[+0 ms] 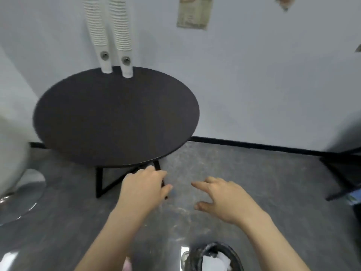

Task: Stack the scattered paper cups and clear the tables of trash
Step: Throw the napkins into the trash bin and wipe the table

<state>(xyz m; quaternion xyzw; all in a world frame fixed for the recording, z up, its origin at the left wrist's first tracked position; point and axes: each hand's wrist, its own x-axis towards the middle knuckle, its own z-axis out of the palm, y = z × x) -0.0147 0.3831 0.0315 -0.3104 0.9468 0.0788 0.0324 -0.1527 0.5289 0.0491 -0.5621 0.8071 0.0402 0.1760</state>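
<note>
Dark matte round surface (115, 116) on black metal legs is sitting against the pale wall, and I'm not seeing a single cup or scrap lying on its top right now. Two tall stacks of white ribbed paper cups (109, 36) are leaning up against the wall at its far edge, bases touching or just about touching the top.

Both hands are hovering over the grey floor in front of the near rim, holding nothing. Left hand (144, 187) is hanging with fingers loosely curled, empty grip, right by the near leg. Right hand (220, 198) is spread out, fingers relaxed and pointing left, grip open too.

What's worrying me: those cup towers are looking tall and tilted, so any bump to the surface, say a hand knocking the rim or a knee catching the leg, is probably sending them sliding sideways and scattering everything again. Also the black-lined trash bin with white crumpled paper (213, 257) is sitting right at the bottom edge by the person's feet, so stepping forward carelessly is risking kicking it over.

Relative to the hands, the cup stacks are well apart, across the whole top at the far side, while the bin is below and behind both wrists, nearer the right arm.
</note>
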